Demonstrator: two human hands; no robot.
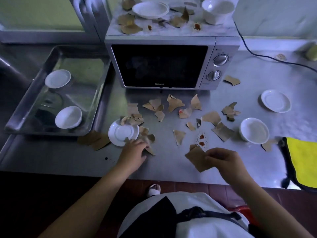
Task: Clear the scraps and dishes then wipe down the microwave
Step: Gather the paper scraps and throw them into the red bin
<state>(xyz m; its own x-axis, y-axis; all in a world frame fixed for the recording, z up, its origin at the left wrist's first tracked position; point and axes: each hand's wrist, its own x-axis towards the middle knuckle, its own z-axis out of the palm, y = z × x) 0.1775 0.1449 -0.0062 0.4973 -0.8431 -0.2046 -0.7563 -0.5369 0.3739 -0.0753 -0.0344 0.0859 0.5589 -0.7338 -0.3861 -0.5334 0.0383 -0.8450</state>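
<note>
Right at both hands [133, 151] [224, 159], scraps [199, 158]

text: "Galanz" | on: microwave [159, 66] door, lower edge

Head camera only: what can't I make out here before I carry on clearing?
Head view:
microwave inside: dark door glass hides it.
yellow cloth: cut off by the right edge.
bowl on the microwave: blurred, cut by the top edge.
left hand: its own fingers hide whether it grips scraps.
</note>
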